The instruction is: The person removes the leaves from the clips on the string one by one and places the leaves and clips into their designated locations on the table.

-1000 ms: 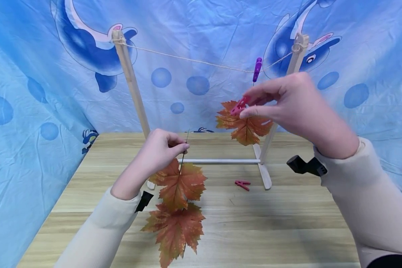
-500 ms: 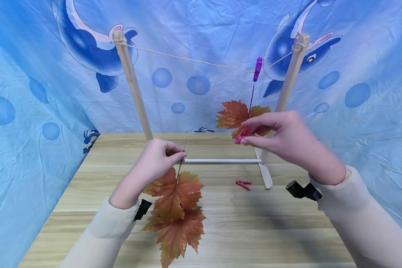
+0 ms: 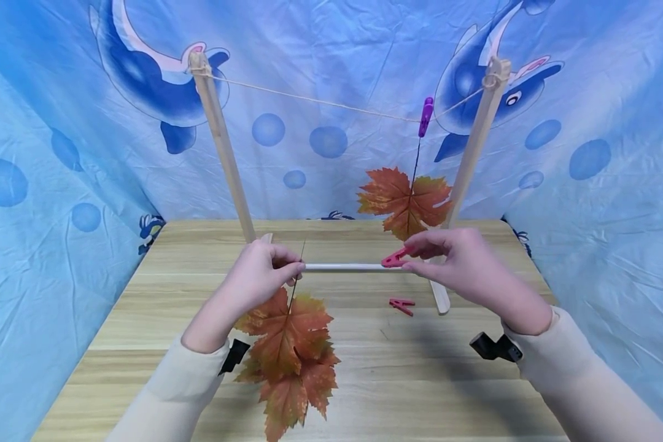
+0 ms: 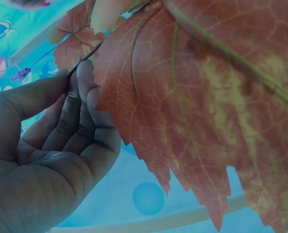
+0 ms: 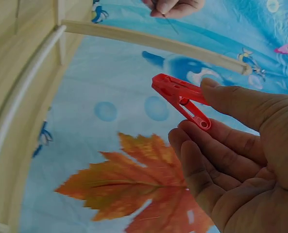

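My left hand pinches the thin dark stem of an orange-red maple leaf between thumb and fingertips. That leaf hangs below the hand and partly covers a second maple leaf. In my right hand a red clothespin is held by its handles; the right wrist view shows the same clothespin between thumb and fingers. Just above that hand hangs another maple leaf, its stem clipped to the string by a purple clothespin.
Two wooden posts, left and right, carry the string. A white rod joins them low down. On the wooden table lies another red clothespin. Blue printed cloth hangs behind and at both sides.
My right hand has moved down with the red clothespin, from in front of the hanging leaf to below it. My left hand has sunk a little with its leaf, which covers more of the lower one.
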Tool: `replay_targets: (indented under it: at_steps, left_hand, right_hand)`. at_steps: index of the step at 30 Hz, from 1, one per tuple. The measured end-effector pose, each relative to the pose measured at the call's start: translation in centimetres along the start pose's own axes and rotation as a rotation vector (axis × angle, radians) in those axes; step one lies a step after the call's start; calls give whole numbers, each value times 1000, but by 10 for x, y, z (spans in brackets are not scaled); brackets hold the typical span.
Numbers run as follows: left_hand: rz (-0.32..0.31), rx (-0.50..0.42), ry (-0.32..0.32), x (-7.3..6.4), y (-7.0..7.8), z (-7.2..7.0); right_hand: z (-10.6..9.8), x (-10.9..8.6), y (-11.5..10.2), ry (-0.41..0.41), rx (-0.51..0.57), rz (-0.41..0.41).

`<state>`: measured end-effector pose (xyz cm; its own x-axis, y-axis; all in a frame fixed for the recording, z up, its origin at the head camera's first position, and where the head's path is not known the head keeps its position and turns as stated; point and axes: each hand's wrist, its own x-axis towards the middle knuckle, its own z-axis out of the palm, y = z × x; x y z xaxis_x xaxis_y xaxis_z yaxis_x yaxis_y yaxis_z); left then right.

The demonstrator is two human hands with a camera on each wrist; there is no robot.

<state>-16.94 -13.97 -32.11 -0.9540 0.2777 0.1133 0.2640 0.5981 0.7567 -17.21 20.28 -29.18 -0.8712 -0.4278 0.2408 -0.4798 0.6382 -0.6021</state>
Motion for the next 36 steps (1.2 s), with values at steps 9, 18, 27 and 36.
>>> replay_targets:
  at_steps: [9, 18, 27, 36]
  left_hand:
    - [-37, -19, -4, -2, -10, 6]
    - [-78, -32, -32, -2, -15, 12]
    - [-139, -52, -125, 1, -26, 18]
    - [-214, -71, -157, 4, -39, 26]
  right_hand:
    - [28, -8, 26, -16, 31, 34]
    - [51, -17, 51, -97, 98, 100]
    - [69, -23, 70, -120, 143, 161]
    - [84, -27, 86, -107, 107, 127]
